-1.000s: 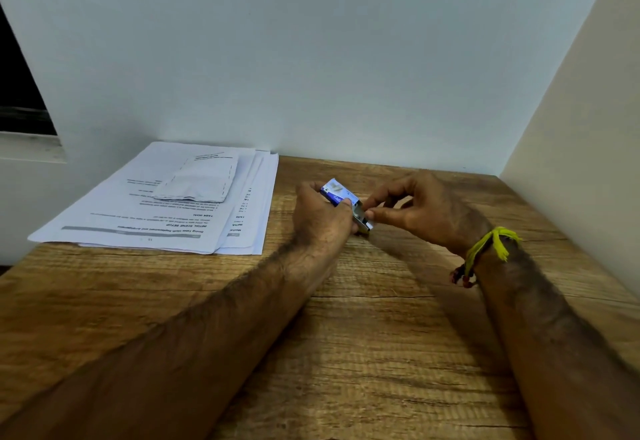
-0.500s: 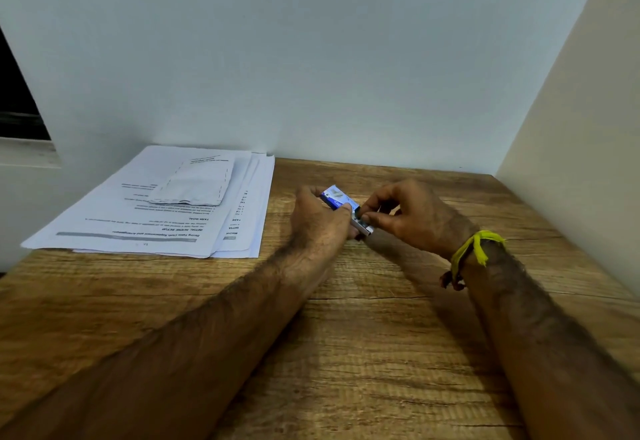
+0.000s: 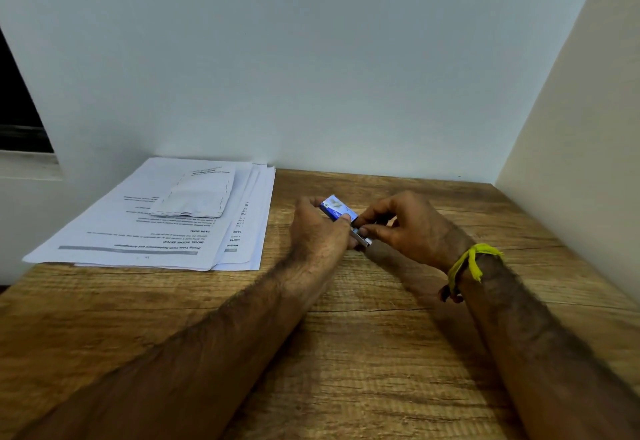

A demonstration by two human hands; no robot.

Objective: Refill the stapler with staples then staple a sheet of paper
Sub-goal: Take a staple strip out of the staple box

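Item 1, staple box (image 3: 337, 210): small blue carton, held above the tabletop (image 3: 381, 353) at centre-far. My left hand (image 3: 320, 232) wraps it, fingers curled round the carton, thumb on the near end.

Item 2, metal piece (image 3: 362, 239): silvery, sticking out of the box's near-right end. Prob. a staple strip or the inner tray; too small to tell which. My right hand (image 3: 408, 228) pinches it betw. thumb and forefinger, other fingers arched over.

Item 3, paper stack (image 3: 156, 225): printed sheets, far left of tabletop, a smaller folded slip (image 3: 197, 197) lying on top. Well apart from both hands.

Item 4, stapler: not in view anywhere. Poss. hidden behind my hands; can't say.

Item 5, yellow thread (image 3: 471, 263): tied at my right wrist, loose ends hanging.

Risks, as I judge them:
- Strip snaps. Staples are only lightly glued; a pull at an angle to the box would prob. break it into short bits.
- Spill. Box is tilted w/ its open end low and near; a jerk could send other strips sliding out onto the tabletop.
- Pinch slips. Metal is thin and slick, grip area tiny; it could drop and be fiddly to pick off the wood grain.
- Box crushed. Too much squeeze from my left hand would jam the contents.
- Thread ends could snag while I work close.
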